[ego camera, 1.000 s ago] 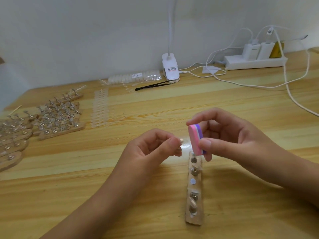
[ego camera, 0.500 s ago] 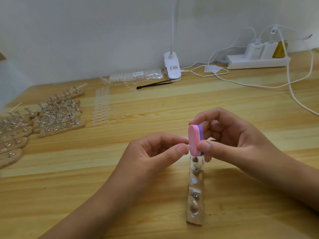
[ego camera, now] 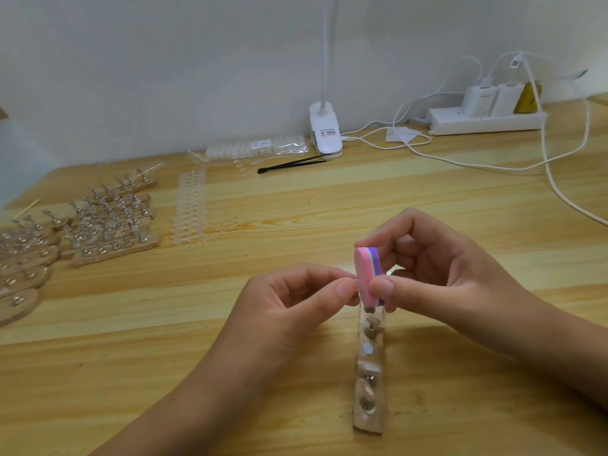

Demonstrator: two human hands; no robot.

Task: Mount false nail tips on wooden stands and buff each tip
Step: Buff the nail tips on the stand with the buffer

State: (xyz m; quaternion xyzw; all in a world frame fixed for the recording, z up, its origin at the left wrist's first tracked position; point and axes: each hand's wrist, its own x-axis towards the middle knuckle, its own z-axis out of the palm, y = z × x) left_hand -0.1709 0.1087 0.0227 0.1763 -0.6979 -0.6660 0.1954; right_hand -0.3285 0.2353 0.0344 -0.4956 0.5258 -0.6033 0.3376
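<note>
Right hand (ego camera: 437,284): fingers (ego camera: 381,286) pinch buffer block (ego camera: 368,274), held upright;
Left hand (ego camera: 289,301): fingertips pinched together at block's pink face; pinched item hidden;
Wooden stand (ego camera: 368,373): on tabletop (ego camera: 329,209), below block

- A plain pale wall (ego camera: 164,60) stands behind.
- The counter (ego camera: 362,199) is light, striped wood.
- A white clip lamp (ego camera: 325,131) and a white power strip (ego camera: 460,121) with trailing cables (ego camera: 544,159) sit along its far edge.

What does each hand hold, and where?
The right hand pinches the buffer block, thumb on its near edge, forefinger over its top; what the left hand pinches is hidden.
</note>
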